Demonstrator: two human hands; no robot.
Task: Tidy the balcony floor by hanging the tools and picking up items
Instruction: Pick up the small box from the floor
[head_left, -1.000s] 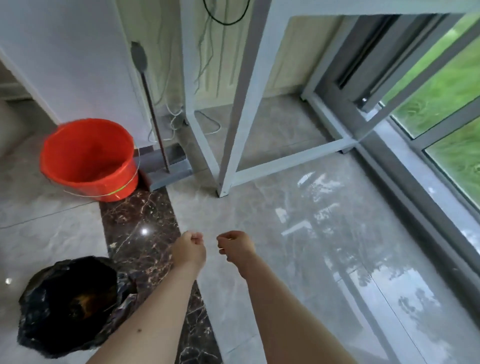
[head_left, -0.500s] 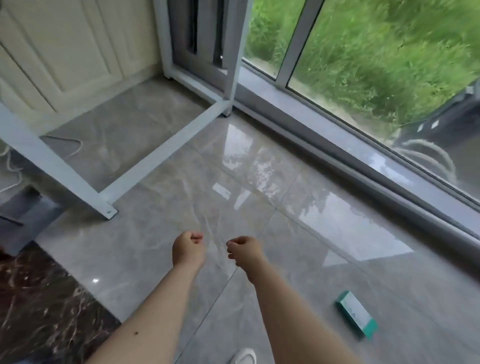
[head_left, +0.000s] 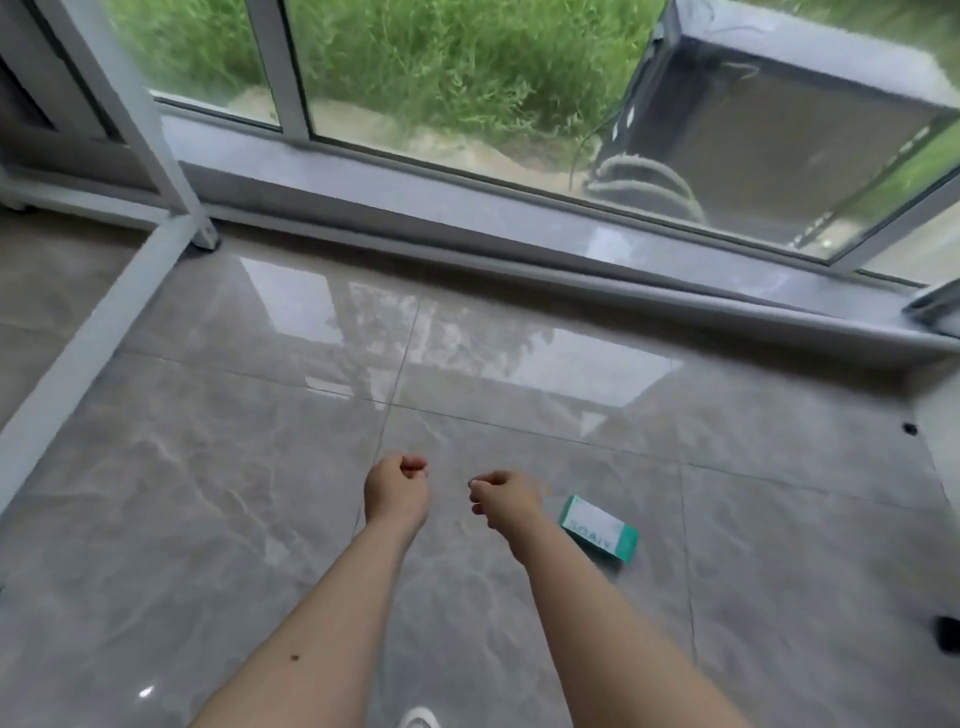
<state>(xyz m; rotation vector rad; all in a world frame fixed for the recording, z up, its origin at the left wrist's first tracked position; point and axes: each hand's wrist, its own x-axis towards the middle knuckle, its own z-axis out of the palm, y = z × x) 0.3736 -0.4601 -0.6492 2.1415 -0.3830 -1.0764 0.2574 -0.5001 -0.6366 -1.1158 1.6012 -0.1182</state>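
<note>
Head view, looking down at a glossy grey tiled floor (head_left: 218, 519). A small green-and-white box (head_left: 598, 528) lies flat on the floor, just right of the right wrist and partly covered by it at its left corner; pale green letters run along its white face, upside down from this side and too blurred to read with confidence. The left hand (head_left: 396, 489) and right hand (head_left: 503, 498) are held out side by side above the floor, near each other but apart, each loosely clenched with fingers curled inward and nothing seen in either. A white metal frame (head_left: 93, 332) runs along the floor at left, its upright cut off at the top edge. At the far side, a grey sill (head_left: 467, 208) lies below the window, with grass and a dark box-like unit (head_left: 779, 114) outside, blurred. A white shoe tip (head_left: 418, 719) is cut off at the near edge, and a dark object (head_left: 948, 634) at the right edge is too cropped to identify.
</note>
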